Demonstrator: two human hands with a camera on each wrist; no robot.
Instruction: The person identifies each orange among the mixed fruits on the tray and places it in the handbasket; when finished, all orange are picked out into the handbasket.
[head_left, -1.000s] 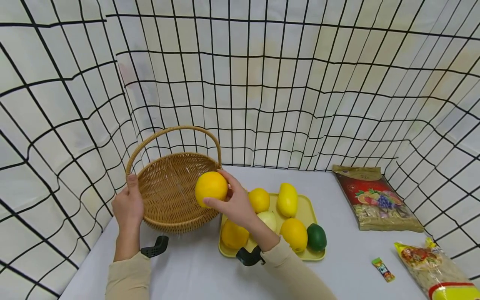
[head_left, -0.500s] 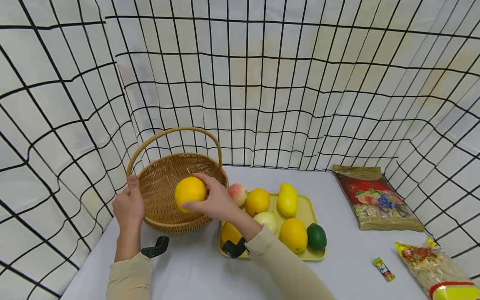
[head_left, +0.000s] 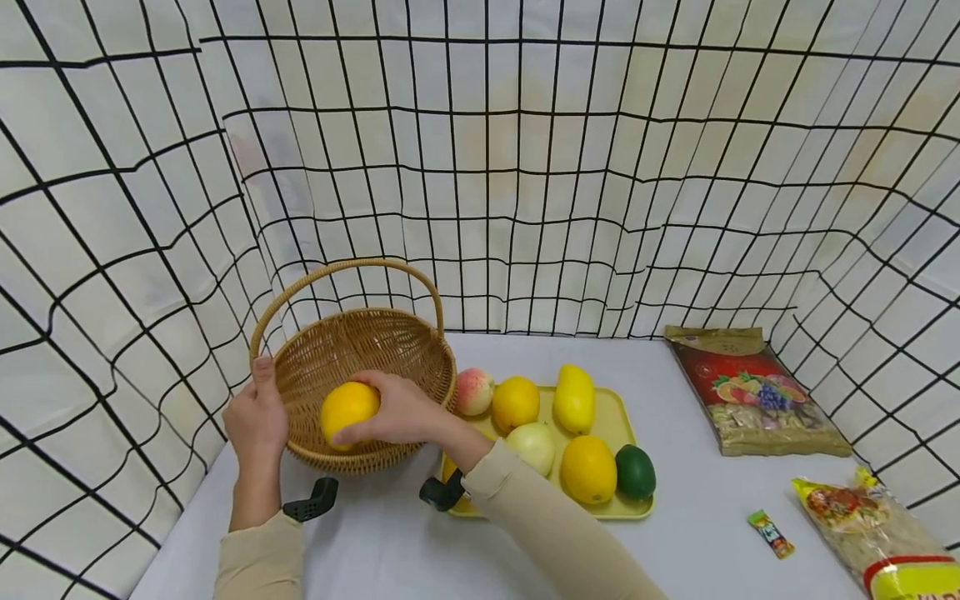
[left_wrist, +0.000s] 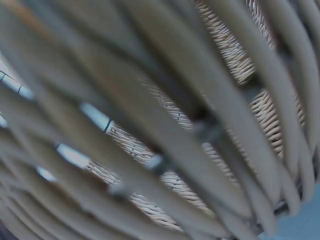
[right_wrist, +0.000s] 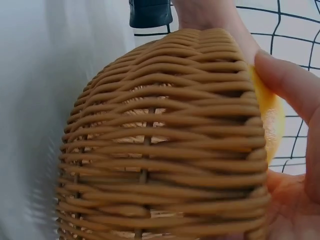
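A brown wicker basket [head_left: 330, 333] with an arched handle is tilted with its opening toward me. My left hand [head_left: 257, 418] grips its left rim at the foot of the handle, thumb up. In my right hand [head_left: 401, 410] is an orange [head_left: 350, 414], held between thumb and fingers in the mouth of the basket. In the right wrist view the basket's woven wall [right_wrist: 165, 145] covers most of the orange [right_wrist: 273, 122]. Only weave [left_wrist: 150, 115], close up, fills the left wrist view. My right forearm partly hides a yellow tray [head_left: 615, 417] of fruit.
On or beside the tray are a peach [head_left: 474, 392], another orange [head_left: 516, 403], a yellow mango [head_left: 574, 398], a pale round fruit [head_left: 531, 447] and a dark green fruit [head_left: 635, 472]. Rightward lie a red-gold bag [head_left: 753, 392], a small wrapped snack [head_left: 771, 534] and a clear bag [head_left: 870, 525].
My right hand has carried the orange left and down, from the basket's right rim into its mouth. The peach has come into view. My left hand stays on the rim.
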